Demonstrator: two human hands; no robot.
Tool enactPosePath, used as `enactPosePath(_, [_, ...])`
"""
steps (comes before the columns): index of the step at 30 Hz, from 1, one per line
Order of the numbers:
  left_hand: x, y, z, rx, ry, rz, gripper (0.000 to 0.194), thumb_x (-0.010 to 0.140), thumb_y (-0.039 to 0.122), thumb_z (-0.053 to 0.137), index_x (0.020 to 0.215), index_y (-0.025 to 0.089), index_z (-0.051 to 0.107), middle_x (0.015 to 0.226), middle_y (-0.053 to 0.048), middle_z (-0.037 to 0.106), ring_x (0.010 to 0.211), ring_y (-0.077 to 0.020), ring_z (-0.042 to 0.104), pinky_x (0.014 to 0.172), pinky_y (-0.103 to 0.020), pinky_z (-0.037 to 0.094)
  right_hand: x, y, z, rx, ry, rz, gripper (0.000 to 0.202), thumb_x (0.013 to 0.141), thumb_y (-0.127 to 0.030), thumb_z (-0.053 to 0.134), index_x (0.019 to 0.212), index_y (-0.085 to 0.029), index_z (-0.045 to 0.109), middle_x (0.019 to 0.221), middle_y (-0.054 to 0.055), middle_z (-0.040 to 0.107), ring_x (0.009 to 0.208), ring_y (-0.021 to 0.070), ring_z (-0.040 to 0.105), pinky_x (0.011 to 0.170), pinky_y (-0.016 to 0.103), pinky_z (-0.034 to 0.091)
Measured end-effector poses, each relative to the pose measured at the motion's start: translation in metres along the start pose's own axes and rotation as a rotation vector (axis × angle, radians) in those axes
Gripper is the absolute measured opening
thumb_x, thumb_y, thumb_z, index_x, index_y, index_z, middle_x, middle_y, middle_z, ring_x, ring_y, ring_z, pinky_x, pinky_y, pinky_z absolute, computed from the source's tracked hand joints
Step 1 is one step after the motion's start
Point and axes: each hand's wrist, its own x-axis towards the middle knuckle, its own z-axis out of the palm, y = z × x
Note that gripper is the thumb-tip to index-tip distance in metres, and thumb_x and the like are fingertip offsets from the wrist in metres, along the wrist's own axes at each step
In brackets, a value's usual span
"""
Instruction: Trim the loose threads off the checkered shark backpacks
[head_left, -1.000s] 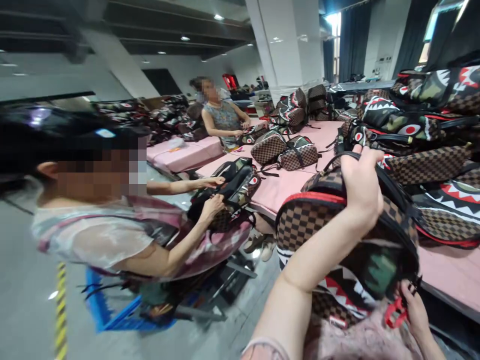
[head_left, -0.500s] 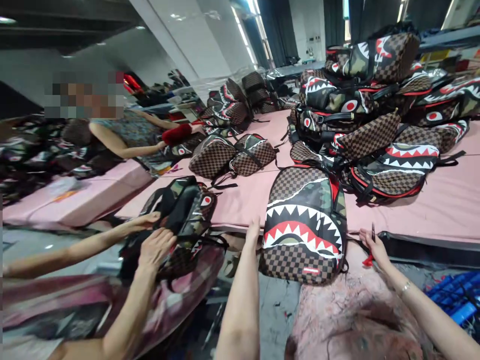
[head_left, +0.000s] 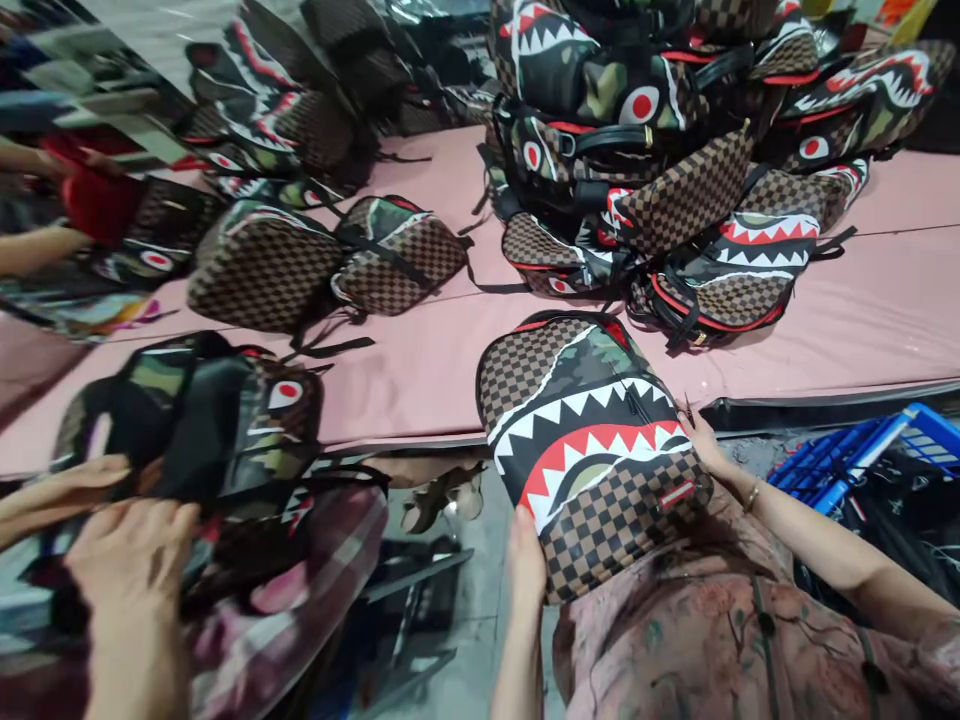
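A checkered backpack (head_left: pixel 600 450) with a shark-mouth print is tilted at the front edge of the pink table (head_left: pixel 420 385), its lower part over my lap. My left hand (head_left: pixel 526 560) grips its lower left side, the fingers partly hidden by the bag. At its right side is my right hand (head_left: pixel 703 440), fingers closed round the edge, with a small dark pointed tool sticking up from them.
Several similar bags (head_left: pixel 637 150) are piled at the back right. Two checkered bags (head_left: pixel 266 265) lie left of centre. At left, a co-worker's hands (head_left: pixel 139 545) handle another backpack (head_left: pixel 225 410). A blue crate (head_left: pixel 847 460) stands at the lower right.
The backpack has turned from upright to tilted. My right hand has come in to its side, and my left hand is lower on it. The view has shifted right and downward.
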Motion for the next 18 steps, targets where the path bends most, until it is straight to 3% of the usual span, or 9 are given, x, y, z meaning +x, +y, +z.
enactPosePath(3, [0.002,0.009,0.014,0.085,0.021,0.068,0.056,0.084,0.057,0.028,0.114,0.017,0.055,0.119,-0.012,0.058,0.113,-0.0304,0.050,0.099,-0.043,0.036,0.000,0.005,-0.009,-0.127,0.065,0.052,0.046,0.081,-0.050,0.043,0.109,-0.017,0.058,0.106,0.012,0.064,0.104,0.0285,0.055,0.092,0.045,0.038])
enactPosePath(7, [0.013,0.027,0.035,0.007,0.012,0.083,0.059,0.084,0.058,0.024,0.112,0.016,0.054,0.114,-0.012,0.060,0.105,-0.0269,0.056,0.090,-0.038,0.045,0.022,-0.008,-0.014,-0.212,0.116,0.035,0.041,0.085,-0.044,0.037,0.103,-0.013,0.058,0.101,0.014,0.064,0.099,0.0276,0.057,0.087,0.042,0.040])
enactPosePath(10, [0.006,0.029,0.054,-0.011,0.040,0.120,0.058,0.086,0.054,0.021,0.113,0.013,0.052,0.115,-0.014,0.058,0.106,-0.0257,0.055,0.091,-0.037,0.044,0.043,-0.025,-0.025,-0.234,0.136,-0.019,0.033,0.087,-0.038,0.038,0.101,-0.015,0.057,0.104,0.012,0.063,0.100,0.0245,0.056,0.087,0.038,0.039])
enactPosePath(12, [-0.005,0.030,0.062,0.021,0.090,0.150,0.054,0.087,0.049,0.024,0.120,0.012,0.046,0.125,-0.016,0.051,0.118,-0.0268,0.046,0.100,-0.040,0.035,0.050,-0.032,-0.037,-0.244,0.142,-0.039,0.030,0.086,-0.037,0.039,0.095,-0.015,0.058,0.100,0.011,0.064,0.096,0.0231,0.057,0.085,0.035,0.040])
enactPosePath(14, [-0.016,0.037,0.065,0.081,0.201,0.285,0.051,0.086,0.044,0.034,0.127,0.013,0.039,0.135,-0.016,0.040,0.128,-0.0270,0.032,0.106,-0.042,0.025,0.047,-0.033,-0.051,-0.253,0.159,-0.041,0.029,0.086,-0.038,0.040,0.090,-0.015,0.058,0.093,0.010,0.065,0.089,0.0223,0.059,0.081,0.034,0.041])
enactPosePath(16, [-0.027,0.053,0.066,0.144,0.266,0.526,0.048,0.083,0.039,0.043,0.125,0.017,0.040,0.135,-0.013,0.039,0.129,-0.0260,0.030,0.107,-0.042,0.023,0.032,-0.030,-0.067,-0.265,0.200,-0.033,0.031,0.087,-0.040,0.037,0.091,-0.016,0.056,0.086,0.008,0.065,0.082,0.0213,0.059,0.076,0.032,0.042])
enactPosePath(18, [-0.037,0.073,0.070,0.167,0.148,0.761,0.035,0.083,0.035,0.046,0.114,0.019,0.051,0.123,-0.011,0.050,0.119,-0.0239,0.042,0.103,-0.040,0.031,0.006,-0.024,-0.084,-0.285,0.252,-0.020,0.033,0.086,-0.044,0.037,0.093,-0.017,0.054,0.082,0.007,0.063,0.077,0.0211,0.059,0.072,0.032,0.042])
